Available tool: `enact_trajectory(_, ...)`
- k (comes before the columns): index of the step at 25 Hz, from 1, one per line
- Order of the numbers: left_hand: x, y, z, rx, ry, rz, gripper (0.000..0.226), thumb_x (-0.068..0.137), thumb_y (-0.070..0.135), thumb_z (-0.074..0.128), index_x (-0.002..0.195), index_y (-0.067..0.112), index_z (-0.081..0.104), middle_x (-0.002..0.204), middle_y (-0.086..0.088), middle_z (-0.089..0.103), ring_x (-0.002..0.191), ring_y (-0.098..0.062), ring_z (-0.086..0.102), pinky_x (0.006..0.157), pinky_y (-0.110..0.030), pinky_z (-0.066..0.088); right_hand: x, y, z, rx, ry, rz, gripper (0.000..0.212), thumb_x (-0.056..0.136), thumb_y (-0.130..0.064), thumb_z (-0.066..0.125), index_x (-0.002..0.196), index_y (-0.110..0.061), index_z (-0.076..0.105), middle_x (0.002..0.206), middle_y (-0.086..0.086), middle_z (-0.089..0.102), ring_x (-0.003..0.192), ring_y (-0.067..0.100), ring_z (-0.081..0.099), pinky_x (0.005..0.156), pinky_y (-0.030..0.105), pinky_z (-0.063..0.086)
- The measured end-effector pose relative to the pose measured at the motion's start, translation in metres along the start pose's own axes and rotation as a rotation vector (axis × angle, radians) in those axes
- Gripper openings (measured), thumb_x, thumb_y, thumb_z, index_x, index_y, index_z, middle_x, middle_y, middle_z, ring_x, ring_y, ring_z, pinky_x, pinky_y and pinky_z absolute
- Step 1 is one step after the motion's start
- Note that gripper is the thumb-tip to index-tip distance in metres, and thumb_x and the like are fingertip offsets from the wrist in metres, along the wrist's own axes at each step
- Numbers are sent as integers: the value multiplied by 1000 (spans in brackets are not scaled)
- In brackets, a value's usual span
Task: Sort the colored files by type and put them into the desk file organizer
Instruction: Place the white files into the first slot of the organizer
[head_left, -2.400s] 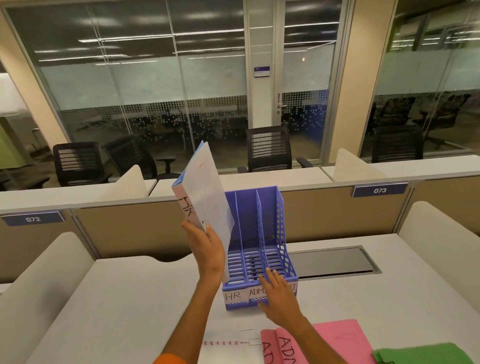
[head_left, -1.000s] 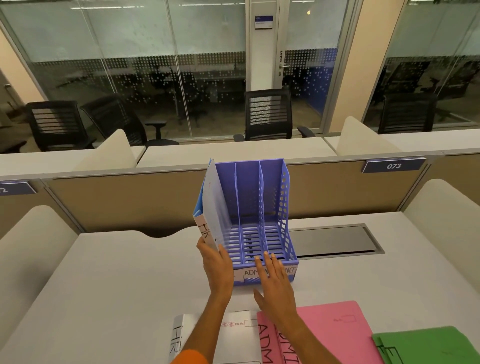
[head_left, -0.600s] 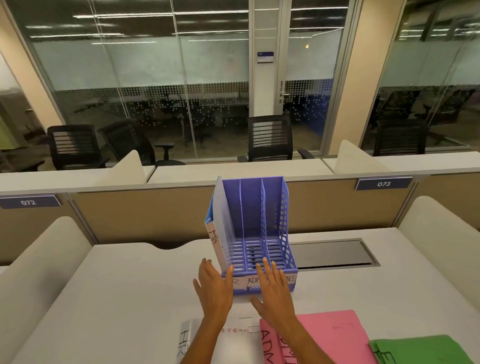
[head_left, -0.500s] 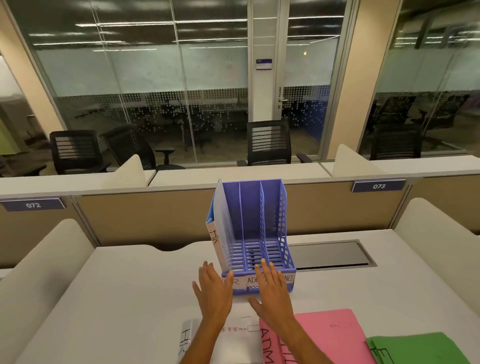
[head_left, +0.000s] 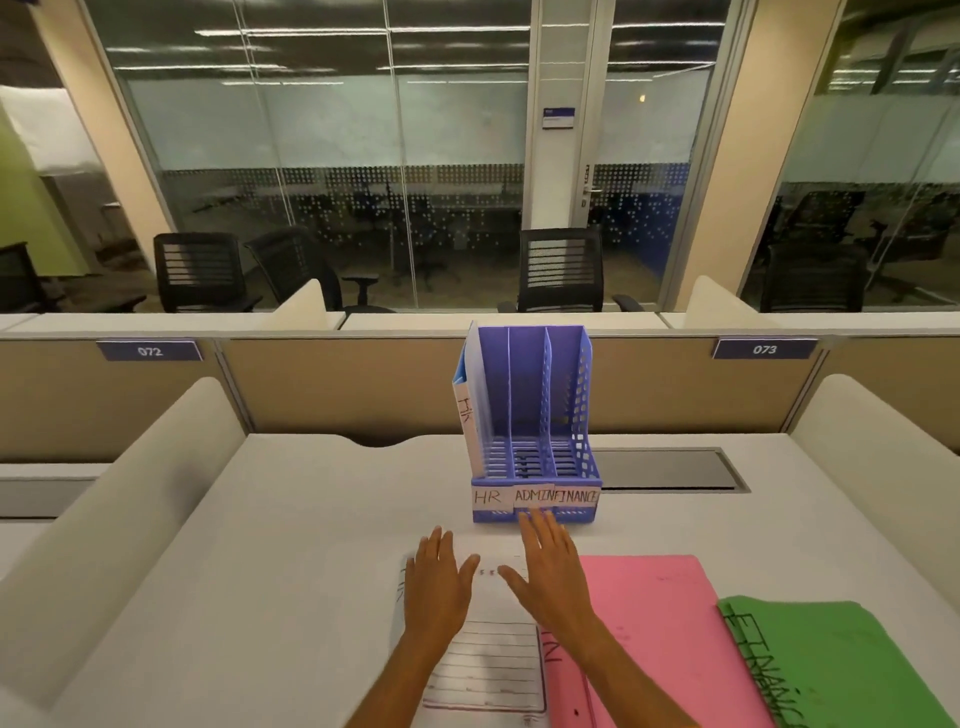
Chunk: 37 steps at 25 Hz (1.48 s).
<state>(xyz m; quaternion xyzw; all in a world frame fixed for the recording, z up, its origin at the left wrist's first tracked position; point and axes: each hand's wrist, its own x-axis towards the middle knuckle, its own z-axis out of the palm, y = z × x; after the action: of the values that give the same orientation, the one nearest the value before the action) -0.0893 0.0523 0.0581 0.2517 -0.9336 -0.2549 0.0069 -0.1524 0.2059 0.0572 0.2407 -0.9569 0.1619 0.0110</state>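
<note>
A blue desk file organizer (head_left: 566, 405) stands mid-desk with slots labelled HR, ADMIN and FINANCE. One white file marked HR (head_left: 474, 410) stands upright in its left slot. Near the front edge lie another white file (head_left: 488, 654), pink files (head_left: 654, 634) and green files marked FINANCE (head_left: 836, 660). My left hand (head_left: 439, 584) is flat with straight fingers over the lying white file. My right hand (head_left: 550, 571), fingers straight, hovers beside it, fingertips close to the organizer's front. Neither hand holds anything.
A grey cable hatch (head_left: 670, 470) is set into the white desk (head_left: 291, 545) right of the organizer. Cream side dividers (head_left: 135, 488) flank the desk, and a tan partition (head_left: 332, 384) closes the back.
My left hand lowered the HR file into the left slot, let go and drew back over the lying white file. My right hand left the organizer's front and pulled back a little.
</note>
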Motion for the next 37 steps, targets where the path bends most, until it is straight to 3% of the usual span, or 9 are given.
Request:
enact_trajectory(4,-31,-46,15,-99,-8,-92,64,96,49,47,148,18,28,157,-4,33,141,-21,40,114,-35,37,-36,-16,20,23,-124,-13,81,88,-59,44,151,-18,13,159,5,8,147,25,5,115,37,3)
enact_trajectory(11,-50,-91,11,-337,-21,-484,69,74,37,79,124,3,46,123,-16,55,115,-34,56,89,-42,49,-91,-36,62,164,-453,5,84,88,-57,49,151,-25,5,160,0,2,146,19,6,116,37,17)
enact_trajectory(14,-44,-105,23,-427,-99,-581,74,61,43,86,113,3,51,113,-15,60,109,-35,60,87,-43,52,-100,-39,64,238,-539,36,114,59,-92,25,151,-26,8,159,0,10,145,19,10,116,37,21)
enact_trajectory(16,-38,-117,33,-500,-125,-574,69,54,46,88,97,3,55,95,-10,64,101,-34,65,85,-44,55,-102,-36,67,271,-558,47,133,37,-96,11,150,-26,9,159,0,12,145,19,11,116,37,20)
enact_trajectory(18,-37,-120,31,-546,-143,-524,69,43,52,88,83,2,63,81,-6,70,84,-30,72,79,-44,60,-102,-35,64,301,-546,53,135,35,-96,10,150,-26,11,158,-1,15,144,18,15,116,35,20)
enact_trajectory(27,-69,-55,-43,-558,-25,-230,45,79,27,78,107,12,46,98,-4,61,78,-15,61,57,-18,48,-94,-29,43,514,-314,180,99,67,-83,31,145,-22,29,147,-4,37,132,14,35,110,29,30)
enact_trajectory(31,-86,-18,-83,-552,114,-131,43,84,32,72,111,22,40,97,4,58,74,-12,61,57,-15,50,-83,-33,18,688,-222,304,57,83,-61,54,128,-29,39,127,-8,47,123,14,46,101,29,38)
enact_trajectory(35,-103,16,-108,-619,198,-65,41,89,32,68,114,29,36,102,8,59,73,-7,64,58,-18,55,-65,-15,19,944,-212,554,71,81,-72,48,131,-22,46,132,-3,54,117,20,54,101,42,44)
enact_trajectory(37,-109,30,-110,-665,191,-52,39,91,29,65,114,29,34,102,8,58,75,-7,64,55,-15,55,-56,-11,11,1102,-170,637,49,90,-59,45,112,-18,58,118,4,63,103,21,59,89,41,49)
